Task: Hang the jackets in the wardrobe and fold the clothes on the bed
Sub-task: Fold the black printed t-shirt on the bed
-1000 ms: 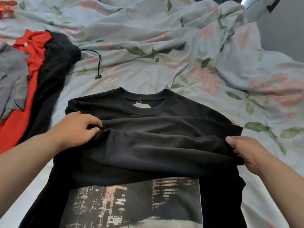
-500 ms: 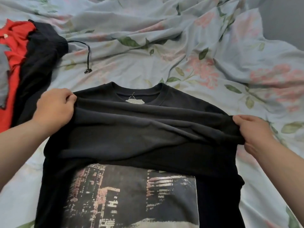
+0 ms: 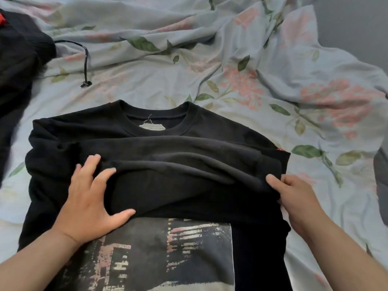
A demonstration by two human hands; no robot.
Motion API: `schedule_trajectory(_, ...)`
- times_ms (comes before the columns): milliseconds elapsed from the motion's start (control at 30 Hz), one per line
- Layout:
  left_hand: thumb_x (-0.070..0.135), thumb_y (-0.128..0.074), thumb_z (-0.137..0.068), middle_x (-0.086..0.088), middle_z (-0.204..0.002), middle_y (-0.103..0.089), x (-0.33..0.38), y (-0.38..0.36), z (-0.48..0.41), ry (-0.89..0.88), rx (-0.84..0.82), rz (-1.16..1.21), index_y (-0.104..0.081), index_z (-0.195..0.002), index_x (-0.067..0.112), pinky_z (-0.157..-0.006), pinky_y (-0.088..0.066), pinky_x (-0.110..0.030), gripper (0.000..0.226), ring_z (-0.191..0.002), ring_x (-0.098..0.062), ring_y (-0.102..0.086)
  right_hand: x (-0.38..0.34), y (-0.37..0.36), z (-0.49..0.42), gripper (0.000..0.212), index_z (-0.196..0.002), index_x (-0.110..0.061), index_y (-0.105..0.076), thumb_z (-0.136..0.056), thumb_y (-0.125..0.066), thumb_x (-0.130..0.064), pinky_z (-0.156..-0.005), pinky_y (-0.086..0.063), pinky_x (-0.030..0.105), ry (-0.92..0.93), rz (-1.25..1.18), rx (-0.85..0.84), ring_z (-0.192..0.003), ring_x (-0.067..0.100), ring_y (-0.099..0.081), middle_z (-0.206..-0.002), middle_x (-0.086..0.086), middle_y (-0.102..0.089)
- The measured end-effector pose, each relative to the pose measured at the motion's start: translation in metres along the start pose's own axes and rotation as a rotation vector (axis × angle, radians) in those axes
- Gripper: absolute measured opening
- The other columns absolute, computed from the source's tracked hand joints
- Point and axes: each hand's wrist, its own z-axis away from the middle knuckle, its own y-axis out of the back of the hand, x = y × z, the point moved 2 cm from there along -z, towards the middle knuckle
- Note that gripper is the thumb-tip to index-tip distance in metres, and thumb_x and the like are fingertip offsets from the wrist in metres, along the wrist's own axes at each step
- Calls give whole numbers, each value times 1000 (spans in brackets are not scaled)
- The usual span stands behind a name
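Pressing black sweatshirt [image 3: 189, 192], left hand [image 3: 88, 206] flat

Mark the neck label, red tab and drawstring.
neck label [image 3: 152, 127]: head view, pale patch centre.
red tab [image 3: 279, 150]: head view, its visible face.
drawstring [image 3: 85, 84]: head view, knotted tip.

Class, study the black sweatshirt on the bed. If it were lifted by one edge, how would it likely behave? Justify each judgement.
Probably floppy: the black sweatshirt drapes in soft folds where its sleeves cross the chest. Likely to sag and unfold if lifted, since the left hand presses it flat while the right hand pinches its edge.
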Motion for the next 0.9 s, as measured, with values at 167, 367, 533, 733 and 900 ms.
schedule_trajectory(167,48,-53,-93,-13,-159,-32,-37,-12,10,-421,8,-81,-58,-100,20,-116,-18,-64,29,-146,-34,-32,-8,13,-5,31,-70,-22,-73,-98,-61,-26,-72,-54,34,16,-328,64,-78,15,-68,-85,3,-73)
schedule_trajectory(367,34,-49,-94,-6,-155,-41,-138,-19,19,-296,-125,-6,-56,-100,38,-119,-18,-54,10,-144,-34,-35,-2,25,-9,25,-78,-20,-75,-97,-61,-28,-68,-52,33,73,-106,121,-72,14,-66,-80,-2,-71)
schedule_trajectory(533,54,-50,-90,5,-160,-33,-132,-1,15,-47,-266,86,-49,-129,44,-123,-13,-32,41,-150,-23,-26,7,19,-1,28,-90,-33,-71,-101,-46,-41,-76,-50,35,-46,-240,48,-85,20,-64,-88,-6,-69)
schedule_trajectory(733,88,-50,-59,-9,-166,2,-62,7,3,-140,-242,-302,-21,-157,27,-123,7,-30,119,-153,-19,6,19,14,9,8,-84,-30,-75,-91,-70,-28,-70,-51,27,56,17,-58,-77,6,-71,-86,-8,-76)
schedule_trajectory(900,40,-52,-70,-12,-165,-15,-56,33,11,-372,-254,-293,-25,-156,32,-123,-5,-41,90,-153,-28,-10,6,31,-6,5,-90,-20,-66,-94,-65,-18,-94,-53,46,-16,-102,211,-96,24,-66,-104,8,-71)
